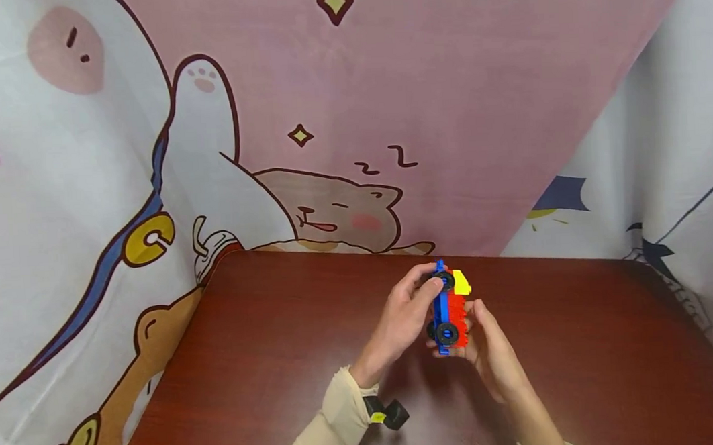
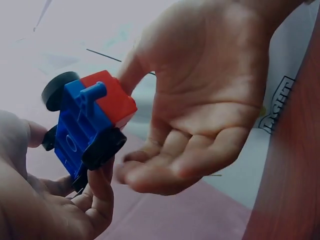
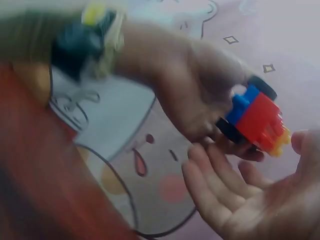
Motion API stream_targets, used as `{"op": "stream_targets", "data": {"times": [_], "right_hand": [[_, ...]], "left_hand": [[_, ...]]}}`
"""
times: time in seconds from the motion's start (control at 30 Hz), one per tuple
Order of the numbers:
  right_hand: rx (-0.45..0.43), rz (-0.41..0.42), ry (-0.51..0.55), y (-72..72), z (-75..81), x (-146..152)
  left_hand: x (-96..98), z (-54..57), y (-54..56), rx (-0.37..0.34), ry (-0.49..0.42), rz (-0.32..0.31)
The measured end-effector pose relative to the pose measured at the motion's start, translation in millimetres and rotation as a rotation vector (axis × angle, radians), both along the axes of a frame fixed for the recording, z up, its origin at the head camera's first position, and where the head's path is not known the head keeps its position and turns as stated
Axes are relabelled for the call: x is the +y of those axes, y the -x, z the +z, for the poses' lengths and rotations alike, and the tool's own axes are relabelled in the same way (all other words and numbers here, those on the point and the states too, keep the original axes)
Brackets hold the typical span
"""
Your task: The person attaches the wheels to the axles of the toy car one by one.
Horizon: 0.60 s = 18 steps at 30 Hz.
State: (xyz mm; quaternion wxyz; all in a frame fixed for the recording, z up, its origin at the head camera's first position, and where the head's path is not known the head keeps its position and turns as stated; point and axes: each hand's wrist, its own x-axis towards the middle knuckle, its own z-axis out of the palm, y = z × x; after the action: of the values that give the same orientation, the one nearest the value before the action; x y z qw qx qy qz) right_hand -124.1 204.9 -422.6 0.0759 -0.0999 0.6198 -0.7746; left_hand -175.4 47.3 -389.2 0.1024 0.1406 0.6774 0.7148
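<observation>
A toy car built of blocks (image 1: 456, 315) is held up above the table, its blue chassis and black wheels turned towards the left side. On it are red blocks and a yellow piece (image 1: 460, 283). My left hand (image 1: 399, 313) grips the car by one end, the thumb beside a wheel. In the left wrist view the car's blue underside (image 2: 75, 135) shows. My right hand (image 1: 498, 359) is spread beside the red side, palm turned up with loosely bent fingers (image 3: 215, 185). Whether its thumb touches the red block I cannot tell.
A dark reddish-brown table (image 1: 266, 348) lies below both hands. Behind it hangs a pink and white cloth (image 1: 447, 110) with cartoon animals, and more cloth runs along the sides. A black device (image 1: 386, 412) is strapped on the left wrist.
</observation>
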Motion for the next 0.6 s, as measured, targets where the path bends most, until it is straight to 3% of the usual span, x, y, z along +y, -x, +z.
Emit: {"op": "stream_targets", "data": {"times": [0.1,0.2,0.4,0.6], "right_hand": [[-0.039,0.164,0.153,-4.0,-8.5,4.6],[-0.062,0.201,0.221,-4.7,-14.3,2.4],[-0.080,0.077,0.172,-5.9,-21.1,-1.3],[-0.106,-0.068,0.015,-7.1,-22.3,-1.4]], "left_hand": [[5.8,-3.2,1.2,-0.011,0.031,-0.025],[6.2,-8.4,4.2,-0.006,0.069,-0.028],[8.0,-19.2,8.4,-0.008,0.165,-0.028],[5.0,-26.2,-2.0,0.024,0.278,0.015]]}}
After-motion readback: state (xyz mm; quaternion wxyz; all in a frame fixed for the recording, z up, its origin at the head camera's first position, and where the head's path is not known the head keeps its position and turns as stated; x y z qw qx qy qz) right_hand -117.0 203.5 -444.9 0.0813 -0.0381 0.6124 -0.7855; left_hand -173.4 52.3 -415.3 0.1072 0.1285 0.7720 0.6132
